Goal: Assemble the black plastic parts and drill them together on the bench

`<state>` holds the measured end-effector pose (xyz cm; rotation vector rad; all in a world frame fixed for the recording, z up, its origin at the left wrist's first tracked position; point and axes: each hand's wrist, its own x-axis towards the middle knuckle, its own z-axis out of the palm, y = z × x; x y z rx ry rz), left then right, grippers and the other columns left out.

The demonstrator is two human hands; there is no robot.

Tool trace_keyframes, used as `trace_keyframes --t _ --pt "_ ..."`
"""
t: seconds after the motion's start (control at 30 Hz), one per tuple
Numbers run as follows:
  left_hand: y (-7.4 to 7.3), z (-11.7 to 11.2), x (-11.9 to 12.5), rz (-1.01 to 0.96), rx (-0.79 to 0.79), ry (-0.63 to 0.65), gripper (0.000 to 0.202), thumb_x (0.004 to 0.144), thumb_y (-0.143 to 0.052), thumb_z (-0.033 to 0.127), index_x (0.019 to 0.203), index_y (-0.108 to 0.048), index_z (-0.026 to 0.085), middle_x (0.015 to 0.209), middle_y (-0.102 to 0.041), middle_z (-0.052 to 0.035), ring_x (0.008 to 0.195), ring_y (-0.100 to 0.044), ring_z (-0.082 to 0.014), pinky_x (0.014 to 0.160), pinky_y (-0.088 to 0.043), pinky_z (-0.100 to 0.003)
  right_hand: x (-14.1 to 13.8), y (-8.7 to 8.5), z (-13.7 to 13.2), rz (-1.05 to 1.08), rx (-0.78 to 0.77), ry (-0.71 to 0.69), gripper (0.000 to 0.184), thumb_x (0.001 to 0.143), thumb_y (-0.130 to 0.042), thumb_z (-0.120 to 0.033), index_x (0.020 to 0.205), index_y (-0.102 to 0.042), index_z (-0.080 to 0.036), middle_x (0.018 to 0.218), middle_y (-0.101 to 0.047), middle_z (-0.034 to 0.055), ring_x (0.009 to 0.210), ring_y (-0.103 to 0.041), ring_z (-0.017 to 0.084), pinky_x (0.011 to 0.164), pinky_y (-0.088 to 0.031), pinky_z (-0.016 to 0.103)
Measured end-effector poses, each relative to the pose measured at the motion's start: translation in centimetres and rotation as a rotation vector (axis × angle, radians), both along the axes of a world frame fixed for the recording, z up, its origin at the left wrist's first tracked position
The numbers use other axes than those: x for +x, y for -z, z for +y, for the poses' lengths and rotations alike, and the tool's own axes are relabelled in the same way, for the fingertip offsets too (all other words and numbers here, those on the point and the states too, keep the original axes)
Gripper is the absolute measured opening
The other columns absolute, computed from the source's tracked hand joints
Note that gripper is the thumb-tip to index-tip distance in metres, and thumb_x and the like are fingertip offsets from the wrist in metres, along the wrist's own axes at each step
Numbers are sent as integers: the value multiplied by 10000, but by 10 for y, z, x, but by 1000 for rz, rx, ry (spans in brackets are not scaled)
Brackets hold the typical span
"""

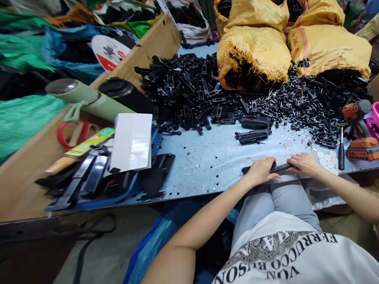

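My left hand (pixel 261 170) and my right hand (pixel 305 164) are at the table's front edge, above my lap. Between them lies a long black plastic part (pixel 282 167), gripped at its middle by the left fingers and at its right end by the right fingers. One dark end sticks out to the left of my left hand. The fingers cover much of the part. Farther back, two small stacks of similar black parts (pixel 253 136) rest on the blue tabletop (pixel 201 157). White round discs (pixel 328 161) lie just right of my right hand.
A heap of black parts (pixel 189 86) and a pile of screws (pixel 291 104) spread before yellow sacks (pixel 257 43). A hammer (pixel 341 148) and cordless drill (pixel 359 130) stand right. Leftward are a white box (pixel 132 142), scissors (pixel 74 136), a green flask (pixel 89 96) and a wooden board (pixel 26 169).
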<state>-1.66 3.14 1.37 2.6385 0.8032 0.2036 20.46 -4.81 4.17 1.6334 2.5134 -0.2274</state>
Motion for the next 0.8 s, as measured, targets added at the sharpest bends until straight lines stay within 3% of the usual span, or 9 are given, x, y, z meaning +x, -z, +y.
trace_keyframes --t 0.07,0.13,0.27,0.37,0.47,0.53,0.63,0.7,0.8 --pt "-5 19 8 31 46 -63 386 880 -476 391 1207 -469 186 1092 -578 -105 991 -552 -231 789 -453 -332 14 4 6 59 -86 2 387 903 -449 -505 1011 -624 -177 906 -629 78 836 -585 189 696 -377 264" --pt "-7 42 15 102 145 -167 305 903 -387 194 1182 -511 183 1132 -554 -125 1037 -518 -238 799 -432 -344 24 3 21 112 -123 23 377 891 -478 -494 1029 -637 -181 948 -640 83 885 -589 196 728 -402 261" --pt "-6 75 22 204 223 -135 275 844 -368 41 929 -621 107 1045 -577 -171 1051 -493 -262 822 -402 -370 24 -5 81 116 75 280 334 955 -363 -326 1146 -590 -172 1090 -619 110 1045 -542 211 817 -414 280" --pt "-9 75 12 204 219 -134 263 854 -370 55 931 -617 102 990 -593 -169 991 -521 -255 799 -413 -357 12 -5 132 67 149 579 322 940 -354 -246 1141 -578 -128 1116 -602 156 1060 -539 235 804 -426 298" --pt "-18 59 -18 159 188 -230 244 883 -396 128 1026 -595 123 984 -602 -139 943 -550 -233 792 -429 -329 5 1 159 85 122 693 291 898 -400 -181 1088 -592 -73 1090 -610 194 980 -586 232 778 -438 296" --pt "-25 44 -46 82 123 -328 251 912 -400 231 1047 -596 152 969 -609 -106 901 -573 -210 794 -435 -308 4 4 158 109 106 676 258 857 -449 -148 1049 -611 -92 1062 -634 163 953 -600 213 784 -440 283" --pt "-30 19 -77 37 -51 -405 346 944 -316 317 933 -631 175 890 -630 -66 834 -603 -186 762 -445 -283 3 5 134 277 98 580 187 818 -519 -184 954 -640 -146 974 -674 83 883 -617 176 770 -454 259" --pt "-31 6 -84 74 -142 -395 377 944 -296 309 864 -638 174 858 -648 -57 833 -615 -186 747 -448 -276 -1 5 109 542 69 486 164 815 -552 -279 865 -640 -150 842 -684 60 754 -628 160 704 -472 257" --pt "-33 -5 -79 194 -124 -379 369 924 -325 293 815 -652 161 858 -658 -77 819 -626 -205 741 -450 -293 -11 7 72 884 -45 397 268 811 -563 -413 841 -611 -152 680 -653 34 616 -622 150 612 -481 258"
